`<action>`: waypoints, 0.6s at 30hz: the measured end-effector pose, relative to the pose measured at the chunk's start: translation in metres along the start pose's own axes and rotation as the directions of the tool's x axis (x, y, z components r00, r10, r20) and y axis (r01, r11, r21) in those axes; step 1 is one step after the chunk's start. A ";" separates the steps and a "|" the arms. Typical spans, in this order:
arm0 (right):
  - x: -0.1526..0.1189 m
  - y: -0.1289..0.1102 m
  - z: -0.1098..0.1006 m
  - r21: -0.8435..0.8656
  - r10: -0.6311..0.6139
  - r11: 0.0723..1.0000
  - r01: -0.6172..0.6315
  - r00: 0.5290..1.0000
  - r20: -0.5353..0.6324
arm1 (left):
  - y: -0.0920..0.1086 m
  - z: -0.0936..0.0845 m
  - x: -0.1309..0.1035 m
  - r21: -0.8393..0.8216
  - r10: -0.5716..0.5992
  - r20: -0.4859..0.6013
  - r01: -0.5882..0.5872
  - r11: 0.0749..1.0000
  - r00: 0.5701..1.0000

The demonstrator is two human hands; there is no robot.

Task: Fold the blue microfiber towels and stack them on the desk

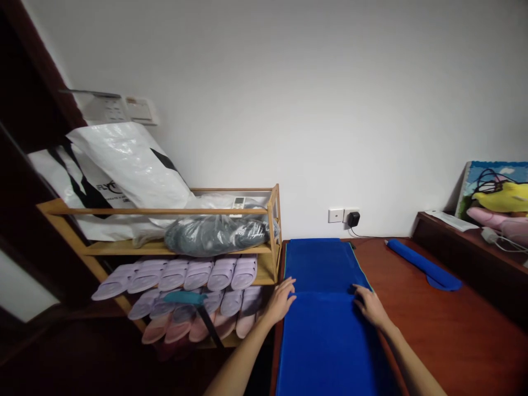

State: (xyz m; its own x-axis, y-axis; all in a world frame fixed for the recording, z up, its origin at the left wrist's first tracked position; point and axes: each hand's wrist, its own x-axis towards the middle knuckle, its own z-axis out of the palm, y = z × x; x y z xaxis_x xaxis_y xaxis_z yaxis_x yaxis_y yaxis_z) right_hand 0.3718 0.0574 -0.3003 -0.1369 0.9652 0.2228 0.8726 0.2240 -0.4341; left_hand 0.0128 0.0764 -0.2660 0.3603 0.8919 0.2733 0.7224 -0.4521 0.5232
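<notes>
The blue cloth (319,341) lies spread before us

It stretches between our two hands and beyond them, along the reddish-brown table (421,324). Our left hand (281,301), fingers loosely parted, rests at one edge. Our right hand (371,307) bends its fingers at the opposite edge; we cannot tell whether it pinches the fabric. Right of that hand lies a long blue piece (424,267); left of our left hand, lilac slippers (192,274).
</notes>
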 end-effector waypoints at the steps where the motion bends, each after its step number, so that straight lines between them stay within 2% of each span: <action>1: -0.003 0.000 0.007 -0.002 0.005 1.000 -0.005 1.000 -0.014 | 0.000 0.005 -0.003 0.000 0.010 0.010 -0.010 1.000 1.000; 4: -0.014 0.006 0.026 0.008 0.034 0.999 -0.033 0.997 -0.063 | -0.003 0.018 -0.012 0.003 0.009 0.017 -0.009 1.000 1.000; 7: -0.025 0.014 0.030 0.019 0.050 0.999 -0.049 0.997 -0.057 | -0.007 0.025 -0.020 0.009 0.005 0.015 -0.005 1.000 1.000; 12: -0.044 0.012 0.013 -0.005 0.047 0.999 -0.047 0.998 0.036 | -0.002 0.023 -0.035 0.033 0.010 0.085 -0.013 0.999 0.996; 18: -0.082 -0.009 -0.012 0.003 -0.025 1.000 0.025 0.994 0.110 | 0.025 0.004 -0.073 0.083 -0.011 0.172 -0.003 0.997 0.985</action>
State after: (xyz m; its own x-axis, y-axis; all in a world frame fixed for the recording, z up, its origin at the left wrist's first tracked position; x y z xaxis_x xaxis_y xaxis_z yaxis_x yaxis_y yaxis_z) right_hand 0.3812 -0.0251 -0.3043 -0.2091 0.9683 0.1365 0.8676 0.2481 -0.4309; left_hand 0.0069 -0.0003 -0.2763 0.4485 0.8851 0.1246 0.7675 -0.4528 0.4538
